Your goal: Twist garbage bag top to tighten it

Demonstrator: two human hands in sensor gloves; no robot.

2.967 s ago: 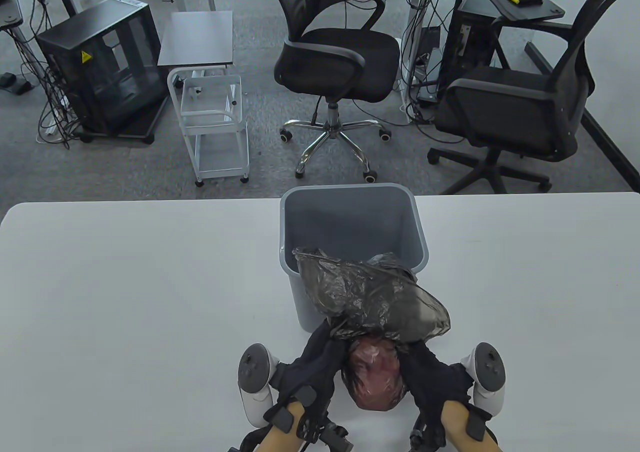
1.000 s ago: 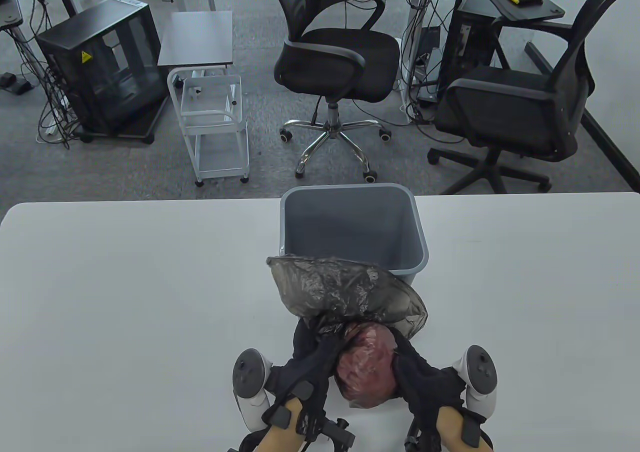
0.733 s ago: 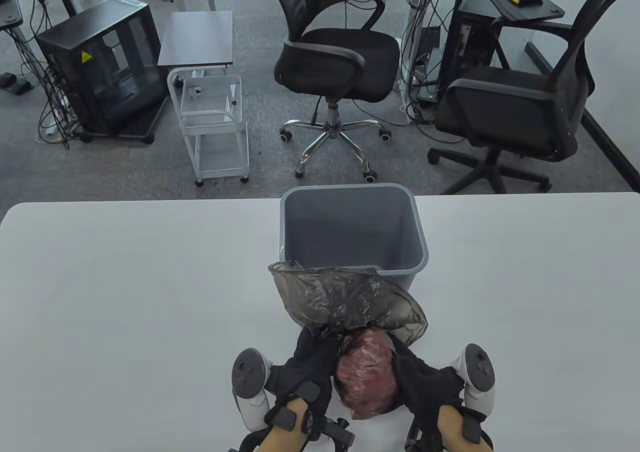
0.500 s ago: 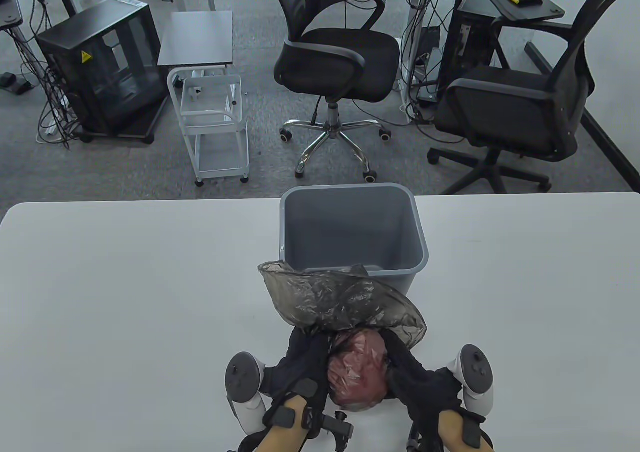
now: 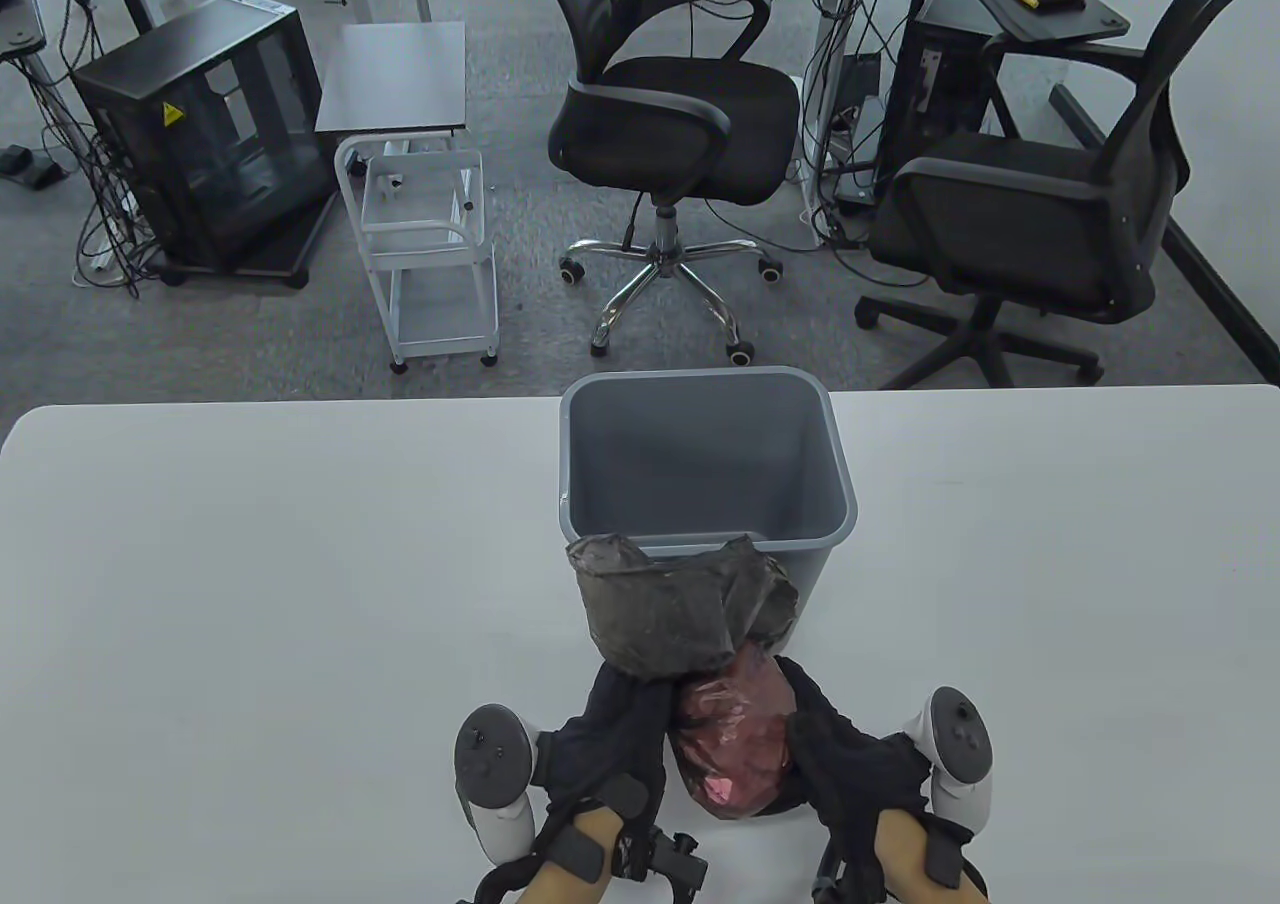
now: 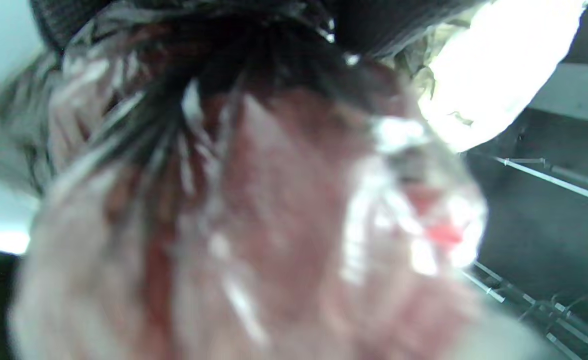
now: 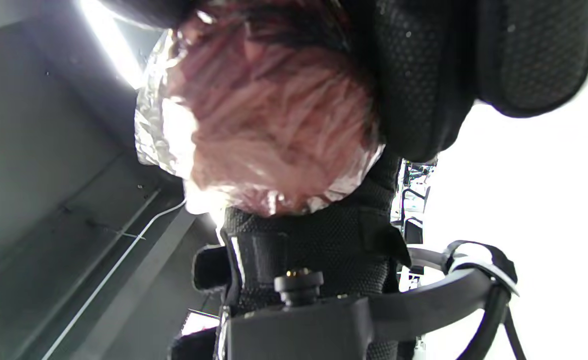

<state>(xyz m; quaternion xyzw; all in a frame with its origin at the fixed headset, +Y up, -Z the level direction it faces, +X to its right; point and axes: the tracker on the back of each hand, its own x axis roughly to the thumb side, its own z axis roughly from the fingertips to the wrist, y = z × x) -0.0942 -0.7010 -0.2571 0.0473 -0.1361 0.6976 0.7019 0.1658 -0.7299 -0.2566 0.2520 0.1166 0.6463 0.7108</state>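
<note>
A thin grey garbage bag with reddish contents (image 5: pixel 735 744) is held above the table's near edge. Its loose top (image 5: pixel 672 609) fans out toward the bin. My left hand (image 5: pixel 620 734) grips the bag at its neck from the left. My right hand (image 5: pixel 835 749) grips it from the right. The bag's full part fills the left wrist view (image 6: pixel 273 225), blurred, with its gathered neck at the top. In the right wrist view the bag (image 7: pixel 273 125) sits between my gloved fingers (image 7: pixel 419 75) and the other hand's glove (image 7: pixel 314 265).
A grey plastic bin (image 5: pixel 705 474) stands on the white table (image 5: pixel 250 564) just beyond the bag, open and empty. Office chairs (image 5: pixel 670 114), a white cart (image 5: pixel 430 244) and a black case (image 5: pixel 205 129) stand on the floor past the table's far edge.
The bag's loose top has drawn in from a wide spread to a narrower bunch and swung left. Both hands have kept their grip at the neck and shifted slightly.
</note>
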